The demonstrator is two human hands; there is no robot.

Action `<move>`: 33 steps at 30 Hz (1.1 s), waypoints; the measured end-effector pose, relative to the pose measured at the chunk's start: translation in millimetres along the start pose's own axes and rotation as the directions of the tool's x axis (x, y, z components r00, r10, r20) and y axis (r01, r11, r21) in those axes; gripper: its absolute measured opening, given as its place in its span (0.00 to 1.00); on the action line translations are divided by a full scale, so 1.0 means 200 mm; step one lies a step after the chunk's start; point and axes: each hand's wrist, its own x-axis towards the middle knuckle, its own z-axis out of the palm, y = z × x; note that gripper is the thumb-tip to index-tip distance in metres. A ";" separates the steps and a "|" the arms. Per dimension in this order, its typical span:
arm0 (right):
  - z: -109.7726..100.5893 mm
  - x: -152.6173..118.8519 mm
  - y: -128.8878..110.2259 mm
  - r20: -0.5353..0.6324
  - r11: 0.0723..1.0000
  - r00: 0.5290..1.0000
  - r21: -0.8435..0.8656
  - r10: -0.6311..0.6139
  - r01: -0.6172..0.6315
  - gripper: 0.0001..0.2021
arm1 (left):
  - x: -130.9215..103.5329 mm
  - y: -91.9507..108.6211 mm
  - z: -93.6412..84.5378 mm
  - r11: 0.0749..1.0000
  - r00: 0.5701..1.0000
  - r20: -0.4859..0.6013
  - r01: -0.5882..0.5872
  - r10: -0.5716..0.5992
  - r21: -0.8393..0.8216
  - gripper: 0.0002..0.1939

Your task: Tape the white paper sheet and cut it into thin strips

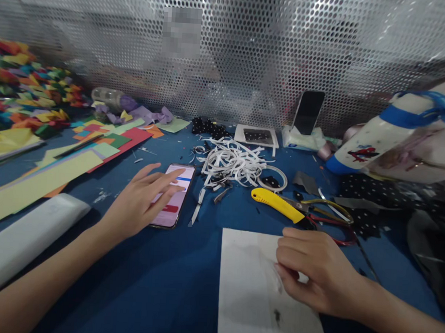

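Note:
My left hand [139, 196] has its fingers spread over the lit screen of a phone [166, 216] lying on the blue table [170, 284]. The fingertips are at the screen, which shows pink areas and a red button. My right hand [314, 270] is closed above a white board [248, 293] at the front right. A thin, pale, see-through piece shows at its fingertips; what it is I cannot make out. Behind this hand lie a yellow cutter [276, 204] and scissors [328, 213] with red and yellow handles.
White paper strips [232, 162] heap behind the phone. Colored paper sheets [63, 177] and folded pieces [20, 84] fill the left, with a white roll-like object [25, 245] nearer. A second phone [308, 113] stands at the back, left of a bottle [379, 128]. Perforated metal [233, 51] closes the back.

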 end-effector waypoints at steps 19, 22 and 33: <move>-0.04 0.01 -0.05 0.234 0.961 0.952 -0.239 0.199 -0.142 0.09 | -0.05 0.43 0.01 0.775 0.783 -0.133 -0.622 0.608 -0.116 0.18; -0.03 0.01 -0.06 0.264 0.962 0.944 -0.237 0.198 -0.135 0.07 | -0.09 0.60 0.04 0.683 0.700 -0.117 -0.714 0.704 -0.155 0.20; -0.03 0.01 -0.07 0.271 0.954 0.939 -0.264 0.214 -0.141 0.04 | -0.04 0.68 0.16 0.633 0.660 -0.223 -0.751 0.717 -0.186 0.26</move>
